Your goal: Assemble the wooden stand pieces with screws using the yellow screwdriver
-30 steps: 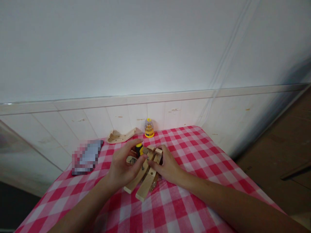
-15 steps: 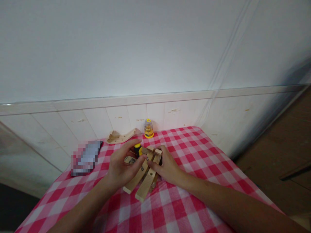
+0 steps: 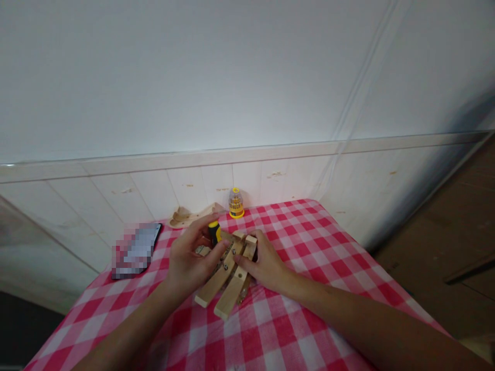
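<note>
My left hand [image 3: 189, 257] is closed round a short black-and-yellow screwdriver [image 3: 214, 233], which stands nearly upright beside the wood; its tip is hidden. Under and between my hands are two pale wooden pieces [image 3: 213, 289], long and slightly curved, lying side by side. Small metal screws [image 3: 226, 267] show on the left piece, and a dark hole or screw sits in the right one. My right hand [image 3: 268, 265] grips the right piece, thumb on top and fingers behind it. Something clear and shiny, perhaps a plastic bag [image 3: 243, 293], shows beneath the wood.
A yellow-based clear bit holder [image 3: 236, 204] stands by the wall. Left of it lies another curved wooden part [image 3: 185, 219]. A phone-like device [image 3: 138, 251], partly blurred, lies on the left of the red-and-white checked tablecloth [image 3: 294, 314]. The white wall [image 3: 247, 93] closes off the back.
My left hand and the screwdriver have shifted slightly left and up, off the metal screws. The right hand still holds the wood, almost in place.
</note>
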Demonstrator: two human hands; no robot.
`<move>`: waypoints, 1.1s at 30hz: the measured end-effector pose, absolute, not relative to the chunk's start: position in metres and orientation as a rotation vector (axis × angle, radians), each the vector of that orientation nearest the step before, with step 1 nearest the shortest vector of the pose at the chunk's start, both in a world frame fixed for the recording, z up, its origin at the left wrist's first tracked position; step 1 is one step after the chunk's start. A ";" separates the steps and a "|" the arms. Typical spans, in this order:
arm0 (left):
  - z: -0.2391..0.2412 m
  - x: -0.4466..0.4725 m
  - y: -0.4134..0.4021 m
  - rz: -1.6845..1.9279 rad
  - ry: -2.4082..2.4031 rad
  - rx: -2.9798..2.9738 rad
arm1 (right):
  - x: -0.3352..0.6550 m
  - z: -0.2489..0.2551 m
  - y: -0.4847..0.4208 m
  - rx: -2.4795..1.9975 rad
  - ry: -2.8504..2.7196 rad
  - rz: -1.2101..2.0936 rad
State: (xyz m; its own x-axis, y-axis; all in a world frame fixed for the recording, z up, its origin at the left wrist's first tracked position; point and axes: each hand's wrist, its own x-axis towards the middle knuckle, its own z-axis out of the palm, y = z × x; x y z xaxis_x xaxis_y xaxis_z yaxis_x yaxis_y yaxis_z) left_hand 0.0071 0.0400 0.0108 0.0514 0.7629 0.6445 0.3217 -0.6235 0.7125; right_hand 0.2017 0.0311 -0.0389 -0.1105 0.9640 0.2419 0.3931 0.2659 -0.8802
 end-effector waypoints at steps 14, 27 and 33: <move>0.008 0.010 0.040 1.669 1.148 2.112 | 0.201 -0.038 0.031 -1.272 -1.655 0.832; 0.002 0.008 0.042 1.649 1.047 2.119 | 0.202 -0.036 0.030 -1.268 -1.669 0.826; 0.008 0.007 0.040 1.625 1.004 2.197 | 0.201 -0.036 0.030 -1.268 -1.669 0.833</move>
